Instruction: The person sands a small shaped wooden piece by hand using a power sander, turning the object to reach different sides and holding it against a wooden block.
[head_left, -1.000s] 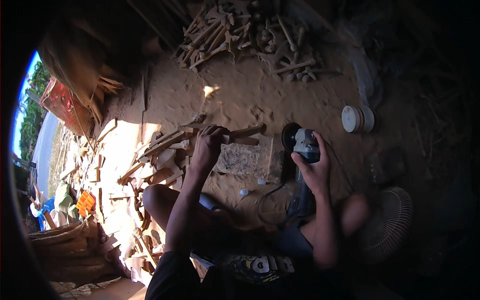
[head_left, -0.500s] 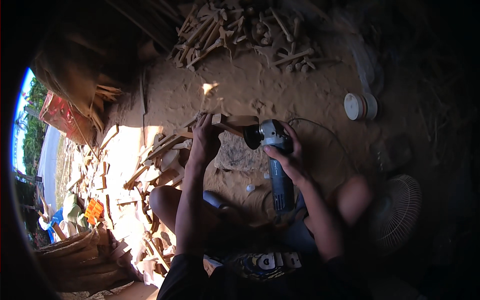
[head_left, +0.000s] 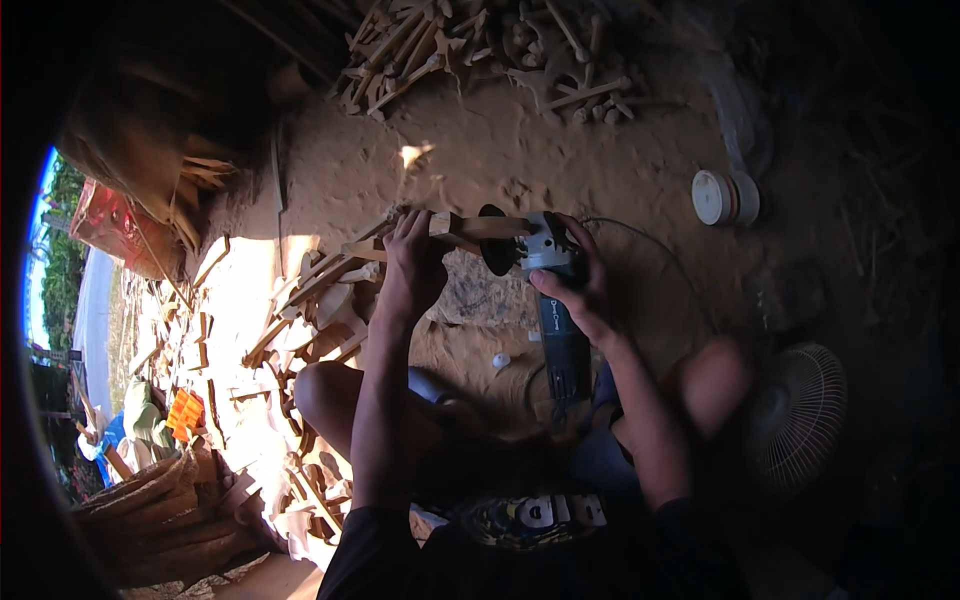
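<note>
My right hand (head_left: 580, 285) is closed around the head of an angle grinder (head_left: 565, 340), whose dark body points down toward my lap. Its round black disc (head_left: 494, 242) faces left and meets a pale piece of wood (head_left: 470, 227); whether they touch or merely overlap I cannot tell. My left hand (head_left: 413, 262) grips the other end of that wood, fingers wrapped over it. Beneath the wood sits a rough block (head_left: 480, 292) on the sandy ground. A small white round thing (head_left: 500, 360) lies nearer to me.
Wood offcuts (head_left: 325, 300) litter the sunlit ground at left. Piles of wooden pieces (head_left: 410, 55) lie at the far side. A white cylindrical container (head_left: 722, 198) and a round fan (head_left: 803, 415) are on the right. A cable (head_left: 660, 255) curves beside the grinder.
The grinder has moved slightly up, and its disc now shows more broadly against the wood. My left hand and the wood have shifted a little upward in view.
</note>
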